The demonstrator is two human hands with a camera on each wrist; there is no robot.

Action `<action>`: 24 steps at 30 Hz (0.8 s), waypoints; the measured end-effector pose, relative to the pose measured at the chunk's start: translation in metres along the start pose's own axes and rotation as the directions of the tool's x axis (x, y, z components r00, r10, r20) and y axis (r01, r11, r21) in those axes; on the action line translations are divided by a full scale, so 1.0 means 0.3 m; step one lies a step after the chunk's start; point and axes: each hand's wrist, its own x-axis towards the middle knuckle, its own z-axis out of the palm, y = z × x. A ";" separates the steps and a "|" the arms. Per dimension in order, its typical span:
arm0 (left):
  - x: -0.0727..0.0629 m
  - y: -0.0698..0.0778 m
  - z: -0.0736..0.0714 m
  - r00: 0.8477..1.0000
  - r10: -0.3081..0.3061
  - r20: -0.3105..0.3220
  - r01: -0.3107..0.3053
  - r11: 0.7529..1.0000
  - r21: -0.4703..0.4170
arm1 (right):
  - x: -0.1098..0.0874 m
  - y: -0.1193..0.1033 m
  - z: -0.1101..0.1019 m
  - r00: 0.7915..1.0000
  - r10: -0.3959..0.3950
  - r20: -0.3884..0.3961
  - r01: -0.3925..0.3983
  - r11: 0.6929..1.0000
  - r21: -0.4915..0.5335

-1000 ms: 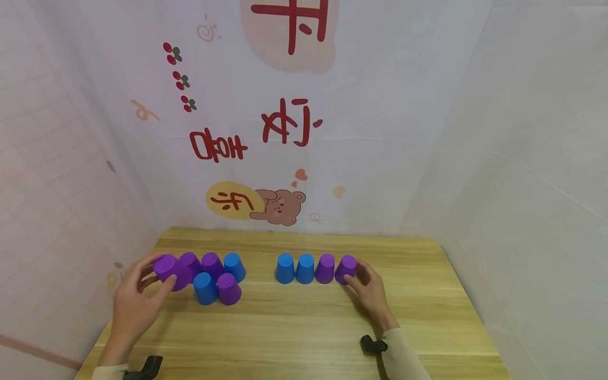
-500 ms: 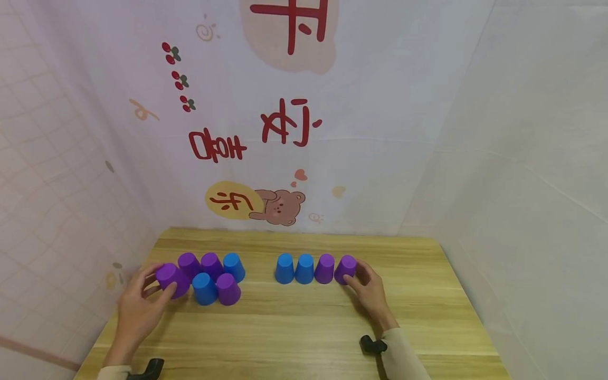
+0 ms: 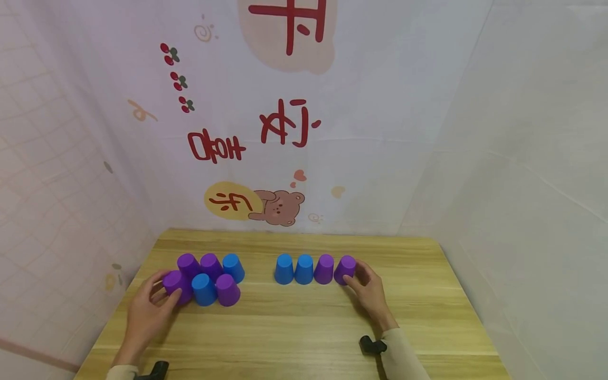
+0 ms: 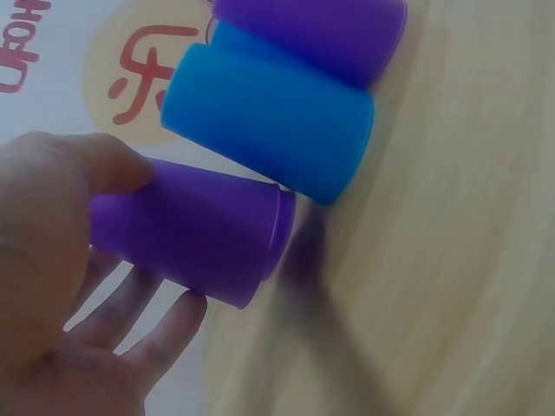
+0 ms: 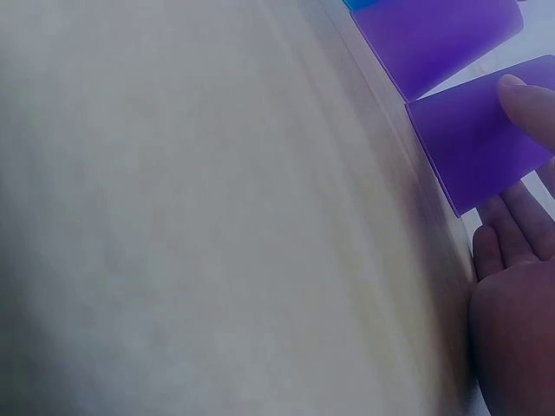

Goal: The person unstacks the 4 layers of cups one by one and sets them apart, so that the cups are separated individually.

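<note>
Purple cup (image 3: 174,285), mouth down, at the left end of the near row in the left group; left hand (image 3: 148,307) pinching it between thumb and fingers; whether its rim meets the table, I cannot tell. To its right, a blue cup (image 3: 203,290) and a second purple cup (image 3: 228,291). Just behind, left to right: two purple, one blue, all inverted.

Purple end cup (image 3: 345,268), far right of a single row of four; right hand (image 3: 371,295) pinching it, thumb on the near side. Left of it, one purple cup, then two blue.

Surface: pale wood-grain table (image 3: 294,338), streaked lengthwise.

Room: white cloth backdrop (image 3: 380,132) with red characters, cherries (image 3: 177,80) and a brown bear (image 3: 283,207); faint grid lines on the left side.

Sleeves: beige.
</note>
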 end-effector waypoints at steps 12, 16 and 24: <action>-0.008 -0.053 0.015 1.000 0.000 0.019 0.001 1.000 -0.007 | 0.001 0.013 0.000 1.000 -0.010 -0.006 0.010 1.000 -0.020; -0.010 -0.057 0.018 1.000 0.007 0.022 -0.007 1.000 -0.015 | -0.001 0.012 0.000 1.000 -0.006 -0.005 0.006 1.000 -0.018; -0.013 -0.055 0.021 1.000 0.002 0.029 -0.002 1.000 0.003 | -0.004 0.007 -0.001 1.000 -0.002 0.002 0.002 1.000 -0.015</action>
